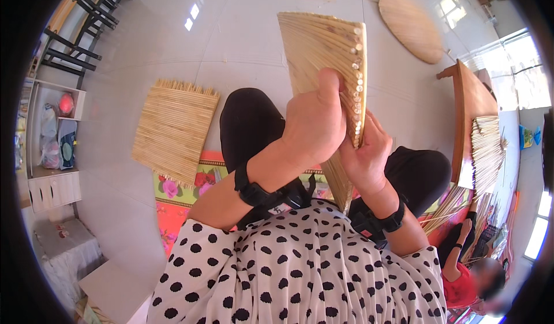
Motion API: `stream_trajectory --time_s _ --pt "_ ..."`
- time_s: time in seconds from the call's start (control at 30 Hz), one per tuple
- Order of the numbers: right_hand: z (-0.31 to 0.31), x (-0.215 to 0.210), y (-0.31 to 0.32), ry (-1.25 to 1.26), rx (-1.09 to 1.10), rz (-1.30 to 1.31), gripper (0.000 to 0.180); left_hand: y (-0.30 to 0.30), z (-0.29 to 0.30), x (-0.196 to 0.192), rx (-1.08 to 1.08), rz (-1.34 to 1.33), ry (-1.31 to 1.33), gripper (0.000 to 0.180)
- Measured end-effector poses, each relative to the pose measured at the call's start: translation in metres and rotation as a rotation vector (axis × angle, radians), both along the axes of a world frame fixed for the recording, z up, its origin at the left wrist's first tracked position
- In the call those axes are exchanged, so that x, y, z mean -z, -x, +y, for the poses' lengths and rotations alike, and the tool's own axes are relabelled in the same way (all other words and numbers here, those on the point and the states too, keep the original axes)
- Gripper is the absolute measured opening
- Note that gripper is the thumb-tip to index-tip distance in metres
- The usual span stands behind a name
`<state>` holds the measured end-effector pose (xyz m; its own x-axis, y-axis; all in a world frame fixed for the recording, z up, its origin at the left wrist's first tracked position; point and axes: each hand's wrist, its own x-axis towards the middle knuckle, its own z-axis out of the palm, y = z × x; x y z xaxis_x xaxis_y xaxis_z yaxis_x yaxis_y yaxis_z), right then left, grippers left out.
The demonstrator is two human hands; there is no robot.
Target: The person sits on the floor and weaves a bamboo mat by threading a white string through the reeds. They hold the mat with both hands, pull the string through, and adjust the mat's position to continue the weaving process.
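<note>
Stalk panel [314,52] is held on edge in front of the torso, between the black-clad knees [249,113], with its row of cut stalk ends along the right side. Left hand [316,116]: fingers curled closed on the panel, thumb extended upward beside the cut ends. Right hand [369,153]: fingers closed around the lower part of the same edge.

The step in hand is judged to be gripping and steadying this edge. Apply even pressure with both hands, keep the cut ends in one line, and avoid twisting, since stalks may split or slip out of row. Support the lower end to prevent swinging.

Limits of view: the rear face of the panel and the left fingertips are concealed. The right hand covers part of the lower panel; contact with the lap cannot be confirmed. Any binding between stalks is too fine to make out. A second, flat panel [173,133] lies at left, overlapping the floral mat [164,220]. At lower right, a co-worker in a red top [459,283] is partly blurred.
</note>
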<state>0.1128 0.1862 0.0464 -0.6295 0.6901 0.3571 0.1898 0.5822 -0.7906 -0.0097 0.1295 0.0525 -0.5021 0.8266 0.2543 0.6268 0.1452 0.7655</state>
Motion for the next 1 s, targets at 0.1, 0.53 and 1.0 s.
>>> stream_trajectory --time_s 0.1,0.53,1.0 --pt "0.017 -0.001 -0.004 -0.014 -0.013 -0.013 0.036 0.013 0.003 -0.008 0.078 0.072 0.049 0.043" --pt "0.062 -0.049 -0.027 0.045 -0.212 -0.001 0.034 0.125 -0.006 -0.082 0.122 0.538 -0.345 0.085" --pt "0.101 -0.111 -0.047 -0.841 0.003 -0.167 0.038 0.067 0.004 -0.048 0.42 -0.163 -0.098 0.032"
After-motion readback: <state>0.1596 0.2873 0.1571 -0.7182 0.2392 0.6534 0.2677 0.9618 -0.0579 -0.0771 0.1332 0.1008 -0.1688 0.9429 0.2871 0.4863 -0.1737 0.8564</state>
